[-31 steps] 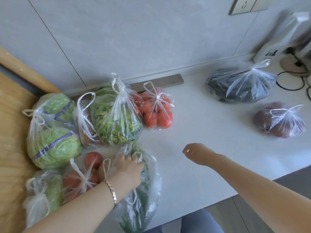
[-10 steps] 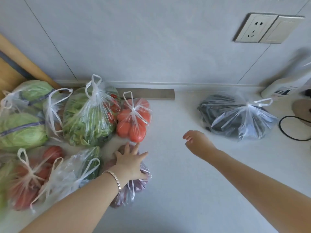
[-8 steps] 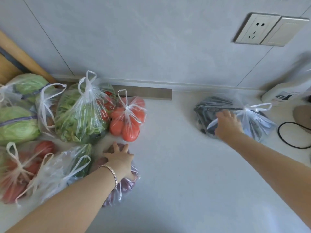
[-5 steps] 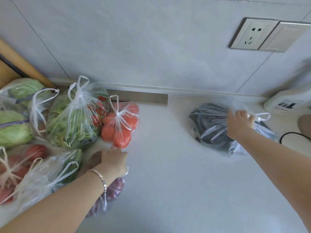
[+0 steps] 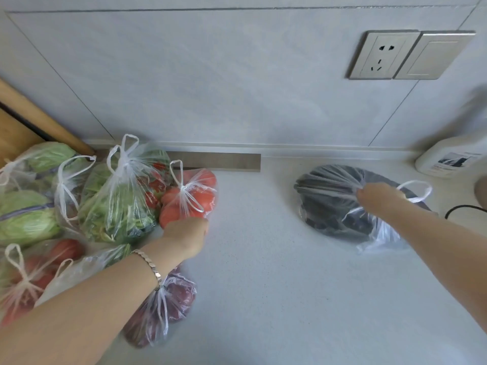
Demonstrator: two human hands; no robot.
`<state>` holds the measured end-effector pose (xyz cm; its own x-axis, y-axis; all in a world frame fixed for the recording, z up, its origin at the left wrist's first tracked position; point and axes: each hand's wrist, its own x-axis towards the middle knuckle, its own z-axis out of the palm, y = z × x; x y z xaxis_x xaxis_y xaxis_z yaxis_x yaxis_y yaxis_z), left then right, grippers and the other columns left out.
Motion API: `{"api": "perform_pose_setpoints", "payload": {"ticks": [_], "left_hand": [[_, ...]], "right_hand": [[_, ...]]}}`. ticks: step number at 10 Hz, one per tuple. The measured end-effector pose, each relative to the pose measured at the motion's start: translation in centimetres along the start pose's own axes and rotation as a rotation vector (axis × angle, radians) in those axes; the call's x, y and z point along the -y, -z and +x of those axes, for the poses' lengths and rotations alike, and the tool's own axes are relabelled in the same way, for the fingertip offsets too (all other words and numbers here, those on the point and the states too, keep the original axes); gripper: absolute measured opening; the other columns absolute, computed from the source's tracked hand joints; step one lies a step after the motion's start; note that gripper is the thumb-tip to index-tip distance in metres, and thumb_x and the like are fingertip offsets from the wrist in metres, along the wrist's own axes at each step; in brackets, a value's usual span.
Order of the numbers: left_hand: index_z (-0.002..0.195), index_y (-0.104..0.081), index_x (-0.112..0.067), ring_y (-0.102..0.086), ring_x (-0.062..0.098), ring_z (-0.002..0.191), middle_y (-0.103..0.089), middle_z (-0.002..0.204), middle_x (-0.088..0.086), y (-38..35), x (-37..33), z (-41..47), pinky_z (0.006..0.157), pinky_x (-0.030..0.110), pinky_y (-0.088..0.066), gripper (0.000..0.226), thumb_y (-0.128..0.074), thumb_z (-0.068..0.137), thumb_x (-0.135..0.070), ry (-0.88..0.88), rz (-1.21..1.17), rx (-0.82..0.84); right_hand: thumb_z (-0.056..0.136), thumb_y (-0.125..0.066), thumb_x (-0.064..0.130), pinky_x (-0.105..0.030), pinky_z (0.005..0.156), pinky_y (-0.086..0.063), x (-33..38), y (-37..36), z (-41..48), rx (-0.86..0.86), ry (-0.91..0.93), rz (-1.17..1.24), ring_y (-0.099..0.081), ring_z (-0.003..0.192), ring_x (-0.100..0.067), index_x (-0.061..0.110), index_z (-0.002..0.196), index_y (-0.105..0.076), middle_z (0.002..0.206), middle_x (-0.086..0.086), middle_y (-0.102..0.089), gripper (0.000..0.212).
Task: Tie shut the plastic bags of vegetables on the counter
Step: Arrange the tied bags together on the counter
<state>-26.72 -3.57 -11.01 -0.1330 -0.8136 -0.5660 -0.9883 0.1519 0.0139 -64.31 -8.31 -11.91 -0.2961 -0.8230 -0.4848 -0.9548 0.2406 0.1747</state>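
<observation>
A clear bag of dark vegetables (image 5: 326, 204) lies on the white counter (image 5: 263, 272) at the right. My right hand (image 5: 379, 197) grips its gathered top beside the knot loop. At the left stand several tied bags: tomatoes (image 5: 195, 198), leafy greens (image 5: 118, 206), cabbages (image 5: 26, 222), more tomatoes (image 5: 29, 275) and a bag with green vegetables (image 5: 89, 264). A tied bag of purple onions (image 5: 168, 306) lies under my left forearm. My left hand (image 5: 184, 238) is at the base of the tomato bag; its fingers point away and are hidden.
A white appliance (image 5: 448, 159) and a black cable (image 5: 458, 209) sit at the far right. A wooden board (image 5: 15, 122) leans at the left. A brown strip (image 5: 218, 162) runs along the wall, with a wall socket (image 5: 382, 55) above.
My right hand reached the dark bag and took hold of its top, pulling the plastic taut. My left hand left the purple onion bag and moved up to the tomato bag.
</observation>
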Motion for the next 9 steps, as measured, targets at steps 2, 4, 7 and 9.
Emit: {"api": "perform_pose_setpoints", "payload": {"ticks": [2, 4, 7, 9], "left_hand": [[0.124, -0.050, -0.016, -0.048, 0.024, 0.124, -0.045, 0.137, 0.005, -0.3, 2.2, 0.4, 0.089, 0.033, -0.047, 0.037, -0.053, 0.087, -0.015, -0.071, 0.021, -0.287], [0.147, -0.019, -0.027, -0.010, 0.021, 0.146, 0.010, 0.159, -0.001, -1.6, 5.8, 1.3, 0.108, 0.043, -0.038, 0.064, -0.048, 0.090, -0.021, -0.024, 0.034, -0.143], [0.147, -0.017, -0.027, -0.020, 0.025, 0.144, 0.002, 0.159, -0.001, -2.4, 8.0, 2.0, 0.112, 0.045, -0.031, 0.065, -0.044, 0.089, -0.021, -0.050, -0.167, 0.041], [0.147, -0.018, -0.026, -0.026, 0.026, 0.141, 0.001, 0.159, -0.001, -2.4, 9.4, 1.6, 0.110, 0.042, -0.034, 0.062, -0.043, 0.091, -0.020, -0.098, -0.223, 0.045]], "right_hand": [[0.097, -0.030, 0.021, -0.036, 0.076, -0.037, 1.9, 0.0, -2.6, 0.026, -0.038, 0.473, -0.046, 0.084, -0.027, 0.012, 0.059, -0.036, 0.064, -0.006, -0.039, 0.039], [0.094, -0.030, -0.002, -0.037, 0.089, -0.046, 9.7, -1.8, -7.2, 0.029, -0.037, 0.559, -0.055, 0.116, -0.033, -0.005, 0.128, -0.041, 0.124, -0.022, -0.057, 0.036], [0.096, -0.032, 0.015, -0.032, 0.078, -0.039, 22.2, -1.6, -10.5, 0.129, -0.053, 0.982, -0.055, 0.106, -0.038, -0.011, 0.116, -0.053, 0.112, -0.029, -0.058, 0.039], [0.097, -0.030, 0.021, -0.022, 0.053, -0.030, 24.6, -0.9, -11.3, 0.124, -0.024, 0.872, -0.038, 0.061, -0.020, 0.006, 0.084, -0.053, 0.063, -0.001, -0.036, 0.030]]}}
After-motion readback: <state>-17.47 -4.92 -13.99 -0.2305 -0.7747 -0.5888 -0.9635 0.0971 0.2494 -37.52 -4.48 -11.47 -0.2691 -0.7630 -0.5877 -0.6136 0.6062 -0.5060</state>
